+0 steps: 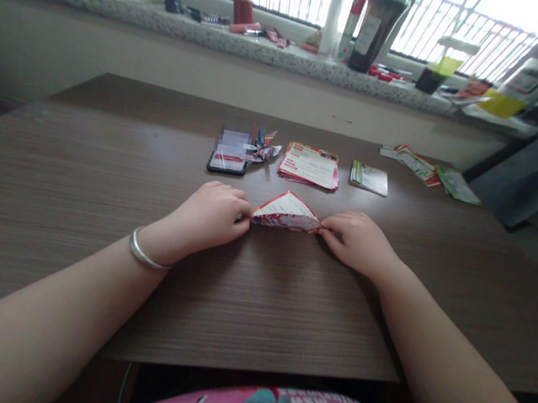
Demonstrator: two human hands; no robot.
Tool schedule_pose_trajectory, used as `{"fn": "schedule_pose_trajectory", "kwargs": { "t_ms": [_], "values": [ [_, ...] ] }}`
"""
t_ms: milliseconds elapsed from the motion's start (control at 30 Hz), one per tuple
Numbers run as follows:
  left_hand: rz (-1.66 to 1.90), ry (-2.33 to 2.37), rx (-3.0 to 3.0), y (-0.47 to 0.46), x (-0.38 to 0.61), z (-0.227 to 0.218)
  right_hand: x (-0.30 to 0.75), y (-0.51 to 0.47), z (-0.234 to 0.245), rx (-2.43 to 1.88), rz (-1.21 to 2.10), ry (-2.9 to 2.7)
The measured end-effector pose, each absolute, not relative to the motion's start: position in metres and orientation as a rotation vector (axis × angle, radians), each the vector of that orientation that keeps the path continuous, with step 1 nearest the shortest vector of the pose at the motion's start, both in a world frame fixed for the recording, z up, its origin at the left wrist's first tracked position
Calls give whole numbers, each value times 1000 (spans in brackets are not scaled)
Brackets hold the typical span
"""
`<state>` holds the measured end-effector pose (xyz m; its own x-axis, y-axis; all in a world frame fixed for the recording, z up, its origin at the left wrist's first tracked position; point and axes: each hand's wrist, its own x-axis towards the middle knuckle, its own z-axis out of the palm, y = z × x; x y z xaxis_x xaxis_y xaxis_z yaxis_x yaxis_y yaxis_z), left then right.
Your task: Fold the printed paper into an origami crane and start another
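A folded triangle of printed red-and-white paper (287, 210) lies on the brown wooden table (67, 194) in front of me. My left hand (209, 215), with a silver bangle at the wrist, pinches the paper's left corner with closed fingers. My right hand (356, 241) pinches the right corner the same way. The paper's peak points away from me and its long fold lies toward me.
Behind the paper lie a phone (230, 151), a small folded paper figure (264, 148), a stack of red-and-white leaflets (310, 166), a green card stack (369, 177) and more leaflets (431, 169) at far right. Bottles (378, 23) and clutter line the stone windowsill.
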<state>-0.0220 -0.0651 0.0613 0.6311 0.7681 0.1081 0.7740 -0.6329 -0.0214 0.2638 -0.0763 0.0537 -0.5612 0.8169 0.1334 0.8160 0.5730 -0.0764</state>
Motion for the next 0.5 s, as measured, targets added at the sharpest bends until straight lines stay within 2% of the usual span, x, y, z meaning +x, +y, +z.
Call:
{"fn": "schedule_pose_trajectory", "kwargs": {
  "t_ms": [200,500],
  "values": [
    [-199,-1430,-2721,-64,-16,60,258,-78,46,-1564,272,-2322],
    [-223,-1663,-2573,-67,-6,46,242,-84,44,-1655,399,-2227]
  ]
}}
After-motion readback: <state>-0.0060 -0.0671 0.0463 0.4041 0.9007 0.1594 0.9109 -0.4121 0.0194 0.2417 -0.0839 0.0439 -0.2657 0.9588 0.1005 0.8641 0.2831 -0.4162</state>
